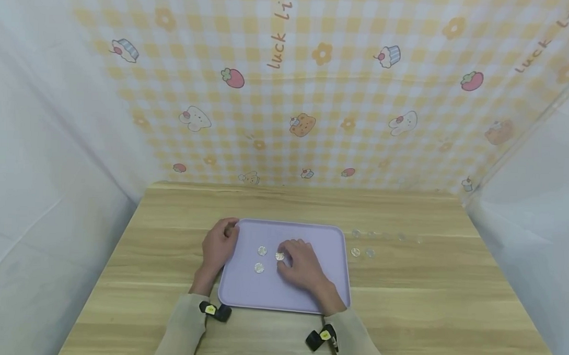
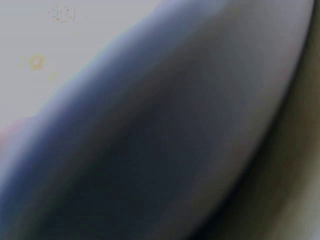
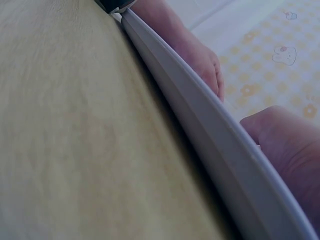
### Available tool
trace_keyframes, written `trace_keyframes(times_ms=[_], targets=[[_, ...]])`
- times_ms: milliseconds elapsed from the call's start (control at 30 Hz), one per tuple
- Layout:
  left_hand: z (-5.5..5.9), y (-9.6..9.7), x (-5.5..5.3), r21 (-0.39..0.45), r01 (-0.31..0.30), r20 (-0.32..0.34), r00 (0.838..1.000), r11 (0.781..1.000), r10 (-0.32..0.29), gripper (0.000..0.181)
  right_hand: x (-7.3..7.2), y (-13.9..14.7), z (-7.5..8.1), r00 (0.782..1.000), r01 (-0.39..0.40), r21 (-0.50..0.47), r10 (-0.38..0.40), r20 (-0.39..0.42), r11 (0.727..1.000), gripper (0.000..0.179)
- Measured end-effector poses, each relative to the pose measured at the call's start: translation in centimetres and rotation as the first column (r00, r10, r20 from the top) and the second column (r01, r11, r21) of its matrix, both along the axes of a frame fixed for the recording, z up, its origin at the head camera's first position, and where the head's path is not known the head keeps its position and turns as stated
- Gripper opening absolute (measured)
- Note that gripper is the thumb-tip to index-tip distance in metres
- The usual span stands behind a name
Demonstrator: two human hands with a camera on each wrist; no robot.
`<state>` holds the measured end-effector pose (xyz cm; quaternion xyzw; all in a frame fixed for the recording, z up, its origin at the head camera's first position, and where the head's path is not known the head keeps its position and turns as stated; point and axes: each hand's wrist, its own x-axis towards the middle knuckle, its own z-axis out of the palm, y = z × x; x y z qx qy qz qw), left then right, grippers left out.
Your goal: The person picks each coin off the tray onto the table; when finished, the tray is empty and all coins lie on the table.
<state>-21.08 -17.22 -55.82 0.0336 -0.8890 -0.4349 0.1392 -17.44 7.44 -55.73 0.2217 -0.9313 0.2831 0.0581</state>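
Observation:
A pale purple tray (image 1: 280, 298) lies on the wooden table, its side wall (image 3: 200, 107) crossing the right wrist view. My left hand (image 1: 218, 247) holds the tray's left edge near the far corner, fingers bent at the rim. Over the middle of the tray, my right hand (image 1: 304, 265) has thumb and forefinger at opposite edges of a small silvery, coin-like disc (image 1: 279, 256), its patterned face showing. Two similar discs, one farther back (image 1: 262, 251) and one nearer (image 1: 259, 268), lie to its left on the tray. In the left wrist view a blurred dark surface hides the left hand's fingers.
Right of the tray, a silvery disc (image 1: 355, 252) lies on the table beside a clear one (image 1: 370, 252). Behind them runs a row of several faint clear discs (image 1: 401, 237). A checked cloth (image 1: 287, 94) hangs at the table's back edge, with white sheets at both sides.

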Motion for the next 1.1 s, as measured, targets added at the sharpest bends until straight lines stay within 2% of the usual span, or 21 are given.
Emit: trace_keyframes(times_ms=[167, 333, 600, 733, 933, 1100], targets=[[0.0, 0.1, 0.0, -0.012, -0.002, 0.006, 1.0, 1.0, 0.002, 0.023, 0.0, 0.1, -0.1, 1.0, -0.01, 0.011, 0.01, -0.014, 1.0, 0.031], [-0.2, 0.0, -0.1, -0.013, 0.0, -0.008, 1.0, 1.0, -0.001, 0.022, 0.0, 0.0, 0.2, 1.0, 0.0, 0.008, 0.0, -0.009, 1.0, 0.024], [-0.4, 0.0, -0.2, -0.013, -0.005, -0.016, 1.0, 1.0, 0.005, 0.023, -0.3, -0.1, 0.7, 0.988, 0.046, 0.004, -0.046, 0.147, 0.999, 0.018], [-0.3, -0.1, -0.1, -0.011, -0.006, -0.014, 1.0, 1.0, 0.006, 0.023, -0.4, 0.0, 1.1, 0.981, 0.044, -0.022, -0.039, 0.192, 0.999, 0.014], [-0.2, -0.3, 0.2, -0.009, -0.013, -0.015, 1.0, 1.0, 0.013, 0.023, -0.3, 0.2, 1.1, 0.987, 0.002, -0.052, 0.007, 0.163, 0.999, 0.014], [-0.1, -0.1, 0.2, -0.003, -0.01, -0.018, 1.0, 1.0, 0.01, 0.023, -0.1, 0.5, 1.9, 0.992, -0.068, 0.062, 0.061, 0.112, 0.996, 0.02]])
